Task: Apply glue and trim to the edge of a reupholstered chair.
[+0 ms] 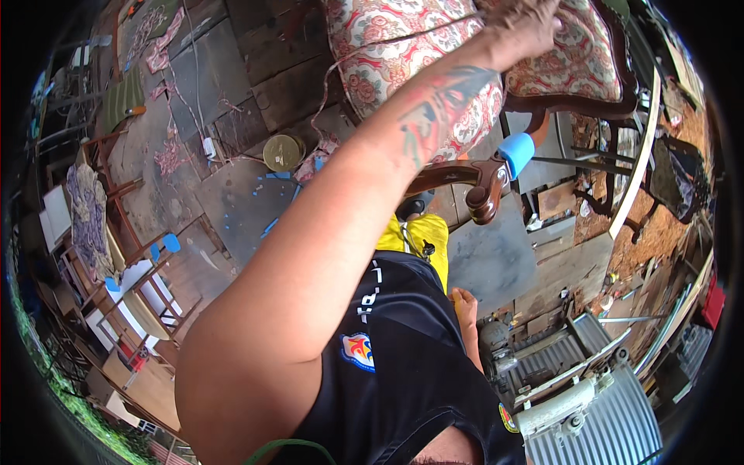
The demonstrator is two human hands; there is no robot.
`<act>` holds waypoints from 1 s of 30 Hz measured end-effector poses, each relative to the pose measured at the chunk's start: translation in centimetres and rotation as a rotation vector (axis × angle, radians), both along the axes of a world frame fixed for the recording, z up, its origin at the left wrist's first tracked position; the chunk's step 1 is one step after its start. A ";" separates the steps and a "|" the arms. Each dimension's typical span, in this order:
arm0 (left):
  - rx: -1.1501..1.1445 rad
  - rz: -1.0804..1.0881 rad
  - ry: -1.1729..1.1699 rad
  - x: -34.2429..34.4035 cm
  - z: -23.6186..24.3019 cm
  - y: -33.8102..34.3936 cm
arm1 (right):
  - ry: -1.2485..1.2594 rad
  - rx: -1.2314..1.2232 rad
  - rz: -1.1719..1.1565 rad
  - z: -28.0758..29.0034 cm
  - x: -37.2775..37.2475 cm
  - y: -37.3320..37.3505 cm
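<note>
My left arm reaches across to the upper right. Its hand (527, 31) is over a chair with a floral-patterned cushion (570, 74), near the picture's top edge. Its fingers look curled, and what they hold, if anything, is hidden. A thin reddish cord (403, 35) runs over the floral backrest (446, 93) up to this hand. Low beside my yellow shorts (428, 236), my right hand (465, 308) hangs with its fingers curled in and nothing visible in them. A carved wooden armrest (487, 190) ends near me, with a blue wrap (516, 153) around the wood beside it.
A round tin (284, 153) stands on the tiled floor (217, 70) among blue scraps (271, 225) and pinkish cloth strips (170, 155). Wooden chair frames (116, 182) crowd the left side. Corrugated metal sheets (608, 418) and a long pale board (639, 167) are on the right.
</note>
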State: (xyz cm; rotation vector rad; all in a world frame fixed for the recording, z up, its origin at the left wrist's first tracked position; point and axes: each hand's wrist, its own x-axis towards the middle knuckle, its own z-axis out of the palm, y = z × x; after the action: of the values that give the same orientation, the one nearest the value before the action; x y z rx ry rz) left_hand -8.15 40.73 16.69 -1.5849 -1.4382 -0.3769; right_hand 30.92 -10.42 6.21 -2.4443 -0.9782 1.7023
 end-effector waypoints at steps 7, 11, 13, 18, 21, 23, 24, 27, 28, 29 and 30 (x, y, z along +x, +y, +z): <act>-0.195 -0.465 -1.546 4.4 -2.2 -18.9 | -0.004 -0.072 0.139 0.9 2.3 2.0; -0.221 -0.138 -1.522 -2.1 -8.2 -35.4 | 0.043 -0.044 0.258 -0.5 4.7 3.5; -0.237 0.130 -1.500 -6.3 -11.4 -44.0 | 0.059 -0.072 0.268 -1.6 5.9 4.8; 0.003 1.100 -1.561 -13.7 -16.3 -64.6 | 0.062 -0.150 0.319 -4.4 10.1 8.9; 0.773 1.059 -1.869 -9.5 -19.5 -72.9 | 0.103 -0.130 0.398 -5.7 13.4 11.7; 0.799 1.158 -1.960 -2.3 -21.7 -76.4 | 0.043 -0.109 0.458 -6.1 15.5 13.8; 0.798 1.211 -2.020 2.3 -22.8 -77.1 | 0.076 -0.105 0.475 -6.4 16.4 14.8; 0.606 1.336 -2.188 14.9 -25.5 -77.3 | 0.115 -0.062 0.490 -7.6 18.4 17.6; 0.673 1.341 -2.326 17.8 -25.9 -77.0 | 0.084 -0.103 0.550 -8.1 18.7 18.1; 0.652 1.260 -2.327 20.1 -26.2 -76.8 | -0.046 -0.166 0.608 -8.5 18.7 18.5; 0.557 1.278 -2.385 21.5 -26.5 -76.6 | 0.040 -0.154 0.623 -9.2 18.3 18.7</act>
State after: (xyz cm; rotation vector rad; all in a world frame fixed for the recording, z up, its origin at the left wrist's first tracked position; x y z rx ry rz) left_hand 13.36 -35.86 -9.85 1.3385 -2.8032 -1.7547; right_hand 49.19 8.32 -2.96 -2.3213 -1.8083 2.0340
